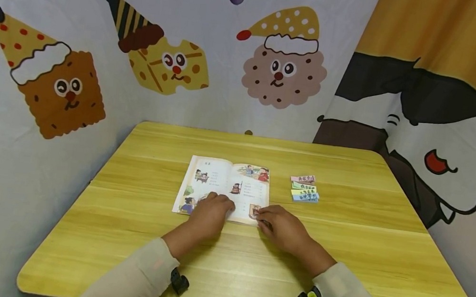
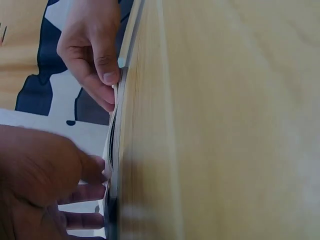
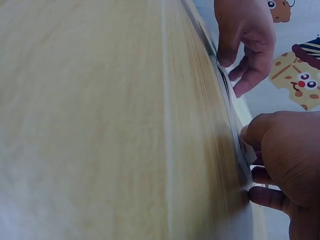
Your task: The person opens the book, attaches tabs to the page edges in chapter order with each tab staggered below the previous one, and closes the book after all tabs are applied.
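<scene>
An open book (image 1: 218, 177) with colour pictures and printed text lies flat on the wooden table. My left hand (image 1: 211, 216) rests on the lower part of its pages near the middle fold; in the left wrist view the fingers (image 2: 82, 220) reach fairly straight onto the book. At the lower right corner, my right hand (image 1: 286, 228) pinches the page edge between thumb and forefinger. The right wrist view shows a slightly raised page corner (image 3: 250, 154) by that hand's fingertips. Part of the left page is hidden under the left hand.
Several coloured paper strips (image 1: 304, 193) with writing, pink, green, yellow and blue, lie overlapped to the right of the book. The yellow wooden table (image 1: 124, 252) meets cartoon-printed cloth (image 1: 220, 113) at its back edge. Each wrist wears a small black camera.
</scene>
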`<state>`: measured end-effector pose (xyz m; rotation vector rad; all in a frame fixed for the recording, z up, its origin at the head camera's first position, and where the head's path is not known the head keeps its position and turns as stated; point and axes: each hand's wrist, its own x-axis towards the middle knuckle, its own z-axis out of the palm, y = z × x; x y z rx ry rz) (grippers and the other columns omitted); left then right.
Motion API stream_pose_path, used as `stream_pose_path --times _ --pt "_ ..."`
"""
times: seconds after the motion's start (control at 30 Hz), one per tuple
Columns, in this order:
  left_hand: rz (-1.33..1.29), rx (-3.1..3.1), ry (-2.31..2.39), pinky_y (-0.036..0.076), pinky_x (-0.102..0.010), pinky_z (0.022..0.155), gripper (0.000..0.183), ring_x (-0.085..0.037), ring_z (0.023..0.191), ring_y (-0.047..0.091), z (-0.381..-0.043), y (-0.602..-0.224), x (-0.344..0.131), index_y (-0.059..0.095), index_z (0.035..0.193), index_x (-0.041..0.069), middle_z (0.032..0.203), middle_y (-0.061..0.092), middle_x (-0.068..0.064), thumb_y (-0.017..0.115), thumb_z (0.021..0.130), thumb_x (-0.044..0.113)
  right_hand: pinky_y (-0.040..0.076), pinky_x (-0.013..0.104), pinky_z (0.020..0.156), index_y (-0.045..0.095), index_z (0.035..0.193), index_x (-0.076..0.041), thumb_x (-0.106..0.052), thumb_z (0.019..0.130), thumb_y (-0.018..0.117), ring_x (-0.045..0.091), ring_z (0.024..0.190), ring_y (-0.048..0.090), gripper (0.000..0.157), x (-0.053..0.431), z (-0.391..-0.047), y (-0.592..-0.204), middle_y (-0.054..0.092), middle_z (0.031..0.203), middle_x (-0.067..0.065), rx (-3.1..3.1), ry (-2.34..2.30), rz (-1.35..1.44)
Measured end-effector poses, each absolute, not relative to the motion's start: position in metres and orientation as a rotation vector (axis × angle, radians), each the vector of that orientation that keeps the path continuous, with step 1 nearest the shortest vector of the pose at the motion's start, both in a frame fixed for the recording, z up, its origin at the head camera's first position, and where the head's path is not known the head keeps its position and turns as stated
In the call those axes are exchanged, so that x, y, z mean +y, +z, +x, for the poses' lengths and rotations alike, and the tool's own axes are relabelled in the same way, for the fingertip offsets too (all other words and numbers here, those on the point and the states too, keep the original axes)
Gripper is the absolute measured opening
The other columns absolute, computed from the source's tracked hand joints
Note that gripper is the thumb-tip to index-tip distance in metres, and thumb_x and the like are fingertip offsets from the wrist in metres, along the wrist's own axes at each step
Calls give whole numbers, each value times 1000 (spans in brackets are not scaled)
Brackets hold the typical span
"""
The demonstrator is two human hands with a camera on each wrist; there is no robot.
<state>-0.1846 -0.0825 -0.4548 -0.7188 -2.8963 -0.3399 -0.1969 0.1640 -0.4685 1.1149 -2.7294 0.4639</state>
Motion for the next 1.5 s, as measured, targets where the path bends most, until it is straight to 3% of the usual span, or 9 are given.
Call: stream_pose_path --times 0.13,0.23,0.33,0.57,0.73,1.07,1.27,1.37,1.5 --pt "-726 -2946 -369 45 -42 81 25 -27 101 51 -184 -453 -79 64 112 17 113 59 -2 62 88 18 45 35 90 72 104 -13 -20 88 66 18 109 55 19 164 -197 -467 63 113 1 -2744 463 1106" --pt "-747 -2980 -345 43 -41 86 32 -27 103 49 -184 -453 -78 63 114 16 115 57 -3 66 86 33 44 35 91 72 104 -13 -18 89 66 17 108 55 17 165 -197 -466 64 111 0 -2758 452 1087" --pt "-761 -2994 -319 42 -40 87 36 -27 103 48 -185 -453 -78 63 114 16 115 56 -3 67 85 37 44 35 90 71 103 -14 -17 88 67 16 105 56 16 165 -196 -465 64 106 -4 -2769 433 1065" --pt "-748 -3017 -280 42 -38 87 33 -25 103 48 -187 -454 -77 64 114 18 114 56 -1 67 86 34 46 31 85 71 97 -17 -11 83 70 12 99 57 15 167 -197 -463 64 102 -7 -2803 403 997" --pt "-735 -3018 -293 43 -39 85 34 -26 102 48 -187 -454 -76 64 113 18 114 57 -1 68 85 37 47 30 84 69 94 -18 -16 85 70 11 100 54 10 166 -198 -462 62 100 -8 -2742 415 930" --pt "-743 -2983 -340 43 -39 83 26 -25 98 50 -189 -454 -76 67 108 18 108 59 0 65 87 34 50 31 76 70 94 -15 -18 81 74 15 104 52 14 158 -197 -454 58 108 -3 -2505 491 893" --pt "-730 -2949 -380 42 -38 82 17 -23 93 54 -190 -454 -76 67 104 15 103 63 -1 59 90 23 45 28 61 50 82 -17 -17 78 77 16 90 47 26 157 -193 -454 50 97 -3 -2524 545 758" --pt "-685 -2954 -385 44 -38 75 16 -24 86 54 -191 -453 -76 66 101 13 99 63 -2 58 89 20 45 26 63 51 81 -21 -20 79 76 11 87 47 25 156 -194 -456 52 94 -6 -2604 563 766" --pt "-638 -2975 -417 45 -38 69 17 -25 81 53 -191 -452 -77 64 102 12 96 63 -3 58 88 19 48 28 76 62 94 -21 -23 84 71 9 97 52 13 156 -194 -463 59 102 -6 -2717 565 871"
